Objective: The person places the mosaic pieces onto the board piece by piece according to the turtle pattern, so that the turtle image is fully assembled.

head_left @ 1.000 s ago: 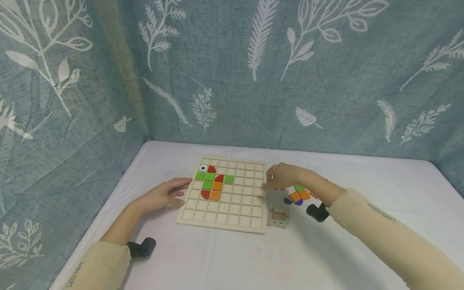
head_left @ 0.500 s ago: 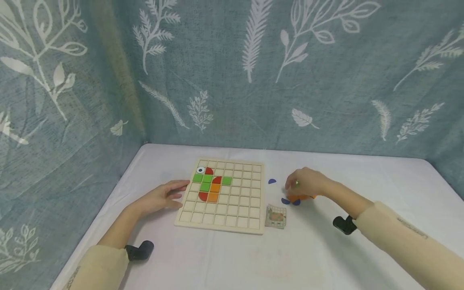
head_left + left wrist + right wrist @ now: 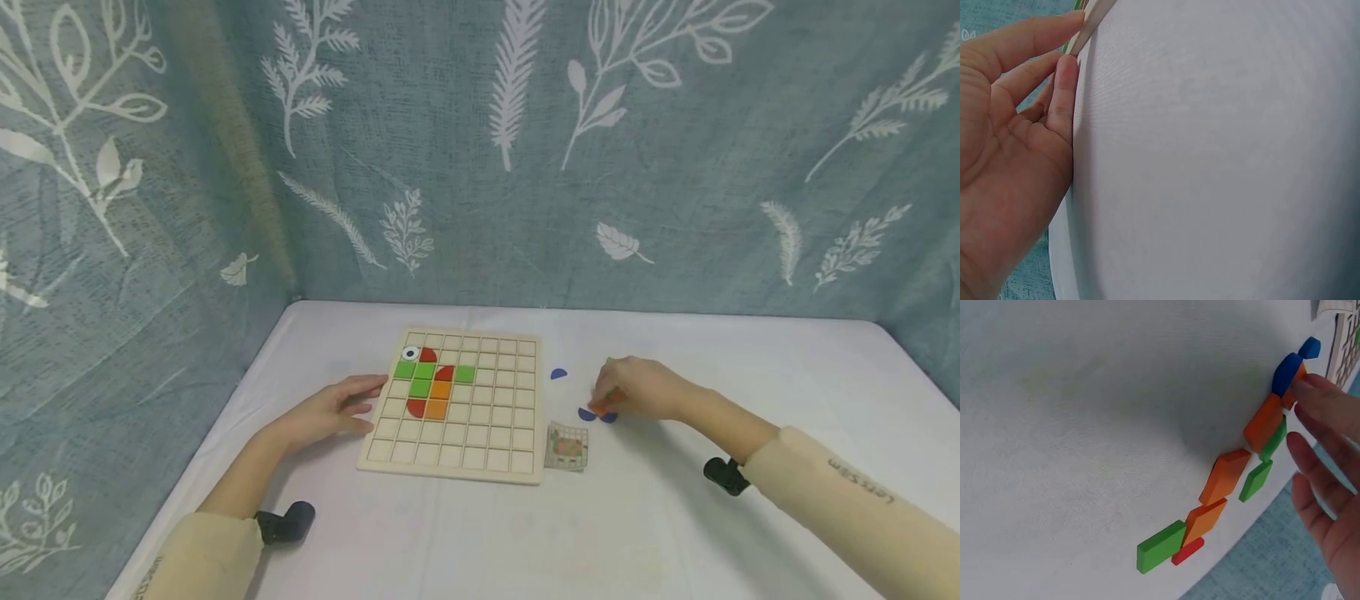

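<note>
Your right hand (image 3: 637, 388): thumb and fingertips pinching an orange piece (image 3: 1290, 397), right of the board (image 3: 495, 417) on the table (image 3: 450, 537). Your left hand (image 3: 324, 413): fingers loosely apart, tips at the board's left edge. Head view: right hand hides most loose pieces (image 3: 1225, 475); card (image 3: 567, 447) print illegible. Orange piece: flat, partly behind your thumb.

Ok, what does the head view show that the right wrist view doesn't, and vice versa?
Only head: the left hand, and the eye tile on the board.
Only right wrist: a loose red piece beside a green piece.
Both: the right hand, blue pieces, orange pieces, and the board, though the right wrist view catches only a strip of it.
</note>
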{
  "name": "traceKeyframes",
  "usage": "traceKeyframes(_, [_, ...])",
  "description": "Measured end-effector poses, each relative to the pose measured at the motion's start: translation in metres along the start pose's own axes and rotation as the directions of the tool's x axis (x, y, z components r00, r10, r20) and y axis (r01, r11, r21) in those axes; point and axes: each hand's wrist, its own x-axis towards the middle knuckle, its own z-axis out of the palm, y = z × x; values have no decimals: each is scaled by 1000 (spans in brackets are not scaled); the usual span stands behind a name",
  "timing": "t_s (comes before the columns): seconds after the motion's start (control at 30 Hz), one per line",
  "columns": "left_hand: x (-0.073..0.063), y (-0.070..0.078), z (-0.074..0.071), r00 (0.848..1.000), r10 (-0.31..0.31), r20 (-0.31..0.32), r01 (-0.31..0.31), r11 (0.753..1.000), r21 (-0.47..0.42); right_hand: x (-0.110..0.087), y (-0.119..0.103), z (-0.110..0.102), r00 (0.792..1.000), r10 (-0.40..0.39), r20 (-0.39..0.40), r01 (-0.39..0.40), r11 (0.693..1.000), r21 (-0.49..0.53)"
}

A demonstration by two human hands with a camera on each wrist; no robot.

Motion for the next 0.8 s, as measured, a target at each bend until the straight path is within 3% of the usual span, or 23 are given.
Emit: traceKeyframes(0.8, [1,-3,-1,1000,-10,2,10,1000,-10,2,12,11,998,-31,-55,32,999,27])
